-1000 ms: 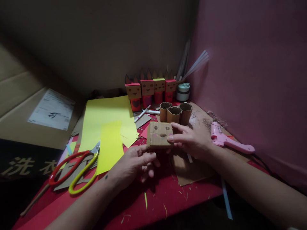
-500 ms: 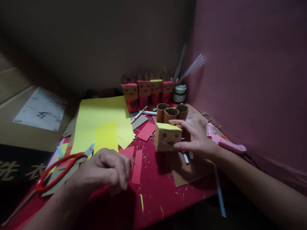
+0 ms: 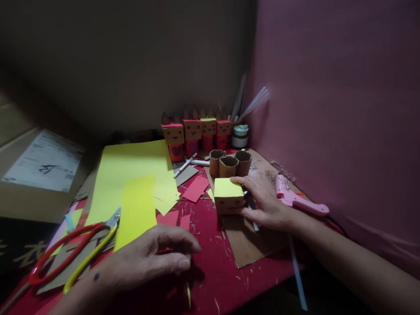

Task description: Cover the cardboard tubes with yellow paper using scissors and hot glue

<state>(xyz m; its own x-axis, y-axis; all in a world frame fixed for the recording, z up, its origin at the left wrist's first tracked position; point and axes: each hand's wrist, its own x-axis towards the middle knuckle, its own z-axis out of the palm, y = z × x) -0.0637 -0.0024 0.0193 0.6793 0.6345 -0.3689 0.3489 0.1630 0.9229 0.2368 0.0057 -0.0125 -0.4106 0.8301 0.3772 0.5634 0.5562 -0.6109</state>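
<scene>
The person's right hand (image 3: 267, 205) grasps the yellow-topped cardboard box (image 3: 229, 192) by its right side, thumb at the front and fingers at the far top edge; whether the box's base touches the red table (image 3: 210, 262) cannot be told. The left hand (image 3: 154, 258), released with fingers loosely curved, is left of the box and nearer the person, well apart from it. Between that hand and the box, trimmings speckle an open stretch of tabletop. In front of the box, a flat cardboard sheet (image 3: 252, 243) points one corner towards the table's front edge. Three cardboard tubes (image 3: 229, 166) stand just behind the box, narrowing room there; four box-headed figures (image 3: 192, 129) line up farther behind it. Well left of the box lie scissors (image 3: 104, 226) and a large yellow sheet (image 3: 134, 162); right of it, past the hand, lies a pink glue gun (image 3: 302, 200).
</scene>
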